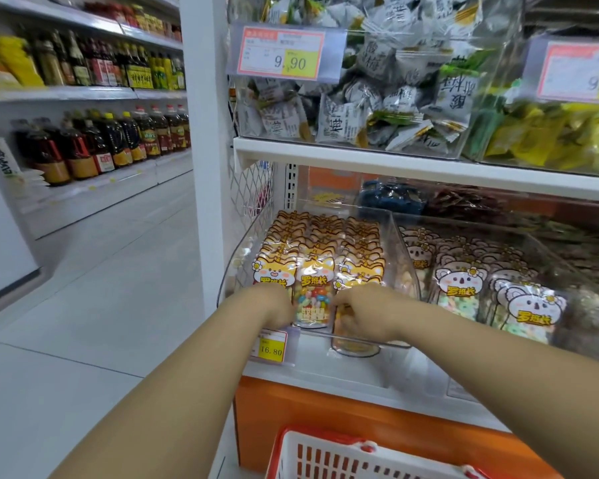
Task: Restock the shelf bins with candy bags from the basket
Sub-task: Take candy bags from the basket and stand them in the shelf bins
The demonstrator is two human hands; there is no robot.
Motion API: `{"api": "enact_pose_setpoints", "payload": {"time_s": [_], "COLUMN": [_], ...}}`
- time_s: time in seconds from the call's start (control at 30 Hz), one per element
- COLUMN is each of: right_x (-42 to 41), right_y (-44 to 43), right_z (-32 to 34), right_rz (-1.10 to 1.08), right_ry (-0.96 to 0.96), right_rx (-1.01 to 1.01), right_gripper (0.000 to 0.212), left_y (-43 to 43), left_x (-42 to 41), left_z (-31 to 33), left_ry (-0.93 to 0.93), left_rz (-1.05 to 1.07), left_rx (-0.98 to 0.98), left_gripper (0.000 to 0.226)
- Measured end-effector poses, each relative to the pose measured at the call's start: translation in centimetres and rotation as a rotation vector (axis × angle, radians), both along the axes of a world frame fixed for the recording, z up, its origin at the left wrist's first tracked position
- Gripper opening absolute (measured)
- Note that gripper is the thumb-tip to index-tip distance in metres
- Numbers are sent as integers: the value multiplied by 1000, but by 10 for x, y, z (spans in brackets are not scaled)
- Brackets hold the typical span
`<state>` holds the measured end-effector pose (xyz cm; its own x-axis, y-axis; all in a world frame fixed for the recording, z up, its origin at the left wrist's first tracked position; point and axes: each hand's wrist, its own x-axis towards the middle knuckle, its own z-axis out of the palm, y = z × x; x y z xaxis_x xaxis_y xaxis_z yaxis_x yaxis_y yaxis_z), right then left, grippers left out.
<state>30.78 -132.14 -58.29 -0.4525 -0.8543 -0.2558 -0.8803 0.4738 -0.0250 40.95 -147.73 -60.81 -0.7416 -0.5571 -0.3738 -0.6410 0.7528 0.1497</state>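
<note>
Ctr frame, at clear bin [390,243] front: L grip [274,304] curled on mid candy bag [312,299], R grip [363,314] seemingly pinching next bag [356,274].

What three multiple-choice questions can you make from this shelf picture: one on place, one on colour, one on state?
1. Where are the left hand and right hand? A. on the floor B. at the front of the bin of cat bags C. on the top shelf
2. What colour backs 16.80 on the price tag? A. blue B. yellow C. green
3. The bin is: A. empty B. tipped over C. packed with bags
Answers: B, both hands reach its front bags; B, yellow behind the figures; C, three full rows.
</note>
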Motion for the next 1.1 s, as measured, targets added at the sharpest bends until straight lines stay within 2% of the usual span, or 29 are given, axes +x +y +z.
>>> {"api": "enact_pose_setpoints", "payload": {"time_s": [0.1,0.17,0.23,0.33,0.43,0.5,0.6,0.73,0.87,0.93,1.0,1.07,1.1], "right_x": [9,18,26,44,65,76,86,84,71,65,65,72,78], "right_y": [3,15,29,64,113,148,196,239,265,276,289,298,300], "right_z": [9,19,29,40,40,28,-14,-95,-161,-194,-227,-257,-269], "right_rz": [-41,-35,-17,32,43,-6,-105,-221,-313,-385,-433,-437,-425], "right_ry": [-26,-14,-19,-21,-174,-308,-449,-499,-542,-580,-593,-622,-629], "right_rx": [-27,-82,-192,-351,-479,-533,-519,-388,-121,-49,36,164,228], "right_gripper": [38,39,41,41,39,34,30,28,39,41,45,50,54], "left_y": [8,18,31,58,98,125,167,210,229,233,237,244,248], "left_x": [7,18,36,65,92,104,110,106,120,131,136,136,134], "left_z": [15,26,31,30,18,4,-32,-102,-176,-205,-228,-244,-252], "left_ry": [15,96,238,548,833,890,814,578,234,32,-139,-175,-174], "left_rz": [-33,-13,30,26,-50,-89,-87,-127,-170,-236,-278,-282,-266], "left_rx": [-45,-43,-18,-46,9,60,136,174,250,264,266,303,331], "left_gripper": [35,36,36,36,37,37,33,29,31,33,27,21,26]}}
